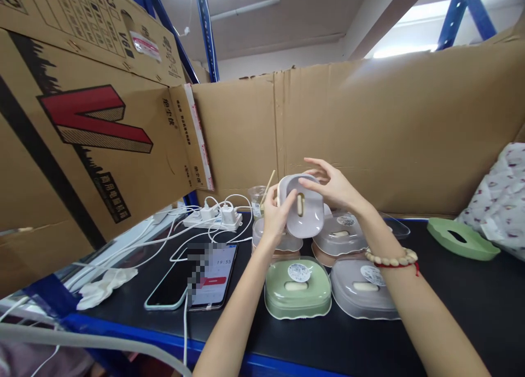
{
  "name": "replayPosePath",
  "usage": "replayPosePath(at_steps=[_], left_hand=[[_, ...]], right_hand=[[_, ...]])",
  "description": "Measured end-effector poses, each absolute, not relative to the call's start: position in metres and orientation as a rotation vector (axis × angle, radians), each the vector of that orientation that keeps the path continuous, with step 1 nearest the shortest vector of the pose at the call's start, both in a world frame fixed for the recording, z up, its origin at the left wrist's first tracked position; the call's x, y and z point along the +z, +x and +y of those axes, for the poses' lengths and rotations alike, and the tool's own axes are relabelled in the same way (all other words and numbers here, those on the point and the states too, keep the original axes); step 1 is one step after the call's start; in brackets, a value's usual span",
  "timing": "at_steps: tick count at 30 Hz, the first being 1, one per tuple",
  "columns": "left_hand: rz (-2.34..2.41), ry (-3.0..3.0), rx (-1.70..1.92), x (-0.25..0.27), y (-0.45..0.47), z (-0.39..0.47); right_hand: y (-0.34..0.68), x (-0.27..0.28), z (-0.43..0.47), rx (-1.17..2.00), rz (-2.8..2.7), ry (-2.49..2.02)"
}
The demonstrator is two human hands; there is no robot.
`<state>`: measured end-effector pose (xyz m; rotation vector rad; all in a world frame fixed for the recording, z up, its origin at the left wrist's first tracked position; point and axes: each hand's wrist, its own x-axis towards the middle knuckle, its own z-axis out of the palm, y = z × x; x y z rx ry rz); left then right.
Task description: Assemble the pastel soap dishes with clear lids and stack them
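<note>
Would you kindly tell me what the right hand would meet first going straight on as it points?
Most likely the grey container in the left hand; depth is hard to judge.

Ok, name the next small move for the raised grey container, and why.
I'd probably lower the topmost of the fingers on the right hand onto the grey container: that one sticks out above its upper edge, while the left hand holds one side.
</note>
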<state>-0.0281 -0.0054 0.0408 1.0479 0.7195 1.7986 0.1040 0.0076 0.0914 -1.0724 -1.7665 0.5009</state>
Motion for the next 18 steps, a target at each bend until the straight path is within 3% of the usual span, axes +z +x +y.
replayPosePath(at_steps=[7, 18], left_hand=[[0.632, 1.441, 1.784, 0.036, -0.02, -0.012], [0.718, 1.484, 1.783, 0.035, -0.014, -0.022]], right_hand=[[0.091, 0.093, -0.003, -0.058, -1.754, -1.24], [0.09, 0.096, -0.008, -0.248, -1.68, -1.354]])
